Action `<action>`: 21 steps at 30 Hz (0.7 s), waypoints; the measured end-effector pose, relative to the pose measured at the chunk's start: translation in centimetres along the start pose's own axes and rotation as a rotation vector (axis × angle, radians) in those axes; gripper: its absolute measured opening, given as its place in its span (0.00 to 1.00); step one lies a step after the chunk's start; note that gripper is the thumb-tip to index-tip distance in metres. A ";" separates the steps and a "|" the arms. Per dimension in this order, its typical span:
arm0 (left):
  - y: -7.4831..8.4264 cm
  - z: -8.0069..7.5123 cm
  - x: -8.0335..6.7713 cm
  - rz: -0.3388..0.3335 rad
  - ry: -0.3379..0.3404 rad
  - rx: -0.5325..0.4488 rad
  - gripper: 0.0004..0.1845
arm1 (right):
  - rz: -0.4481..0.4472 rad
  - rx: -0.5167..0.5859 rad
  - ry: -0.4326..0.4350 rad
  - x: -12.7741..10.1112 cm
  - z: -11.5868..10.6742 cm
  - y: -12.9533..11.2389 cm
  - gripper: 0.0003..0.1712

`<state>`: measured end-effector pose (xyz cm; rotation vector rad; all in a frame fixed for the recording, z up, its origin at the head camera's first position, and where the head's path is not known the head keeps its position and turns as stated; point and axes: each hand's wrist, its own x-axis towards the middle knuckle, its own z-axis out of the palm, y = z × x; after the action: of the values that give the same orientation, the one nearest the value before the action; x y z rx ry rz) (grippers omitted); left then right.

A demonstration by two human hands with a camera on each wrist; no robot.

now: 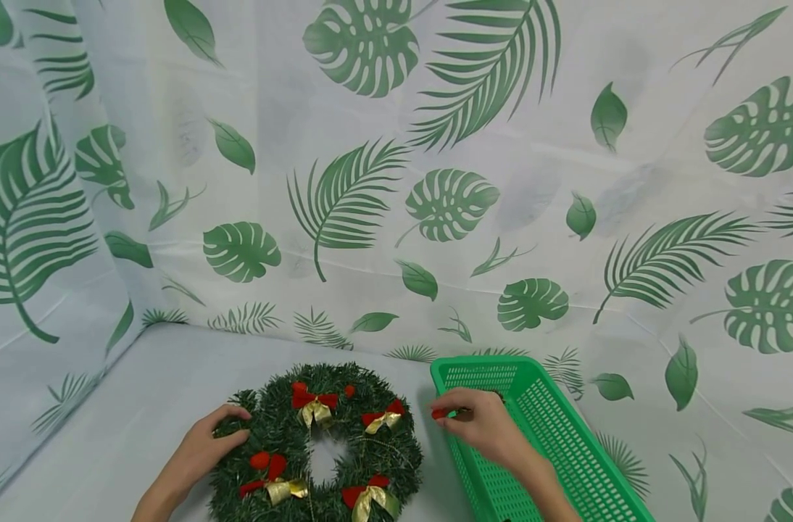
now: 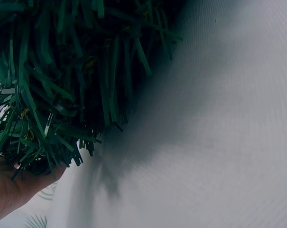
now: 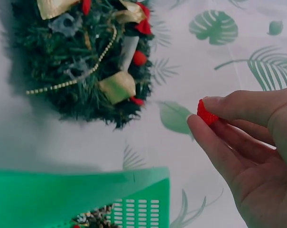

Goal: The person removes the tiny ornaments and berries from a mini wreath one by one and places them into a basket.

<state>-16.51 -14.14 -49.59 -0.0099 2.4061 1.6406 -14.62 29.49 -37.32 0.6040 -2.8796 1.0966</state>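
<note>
A green tinsel wreath [image 1: 318, 449] with red and gold bows lies flat on the white table [image 1: 142, 406]. My left hand [image 1: 222, 433] grips its left edge, fingers curled over the needles; in the left wrist view only needles [image 2: 53, 80] and my palm [image 2: 8, 190] show. My right hand [image 1: 464, 419] hovers over the left rim of a green plastic basket [image 1: 553, 442] and pinches a small red berry [image 1: 438, 413] between thumb and fingertips. In the right wrist view the berry [image 3: 206, 113] sits at the fingertips, apart from the wreath [image 3: 81, 61].
A leaf-printed cloth [image 1: 436, 181] covers the backdrop and the table to the right. Pine cones and a red bit [image 3: 93, 218] lie inside the basket [image 3: 62, 194]. A string of gold beads [image 3: 72, 76] crosses the wreath.
</note>
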 end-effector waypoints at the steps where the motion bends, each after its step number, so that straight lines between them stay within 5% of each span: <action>1: 0.0 0.0 0.0 -0.001 0.001 0.000 0.21 | 0.010 -0.001 0.004 0.0 -0.1 0.1 0.13; 21: -0.1 0.1 0.1 -0.005 0.009 0.020 0.21 | 0.121 -0.025 0.052 -0.2 -2.1 2.5 0.11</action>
<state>-16.57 -14.04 -49.70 -0.0206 2.4269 1.6184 -15.65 32.63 -37.32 0.3988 -2.9138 1.0703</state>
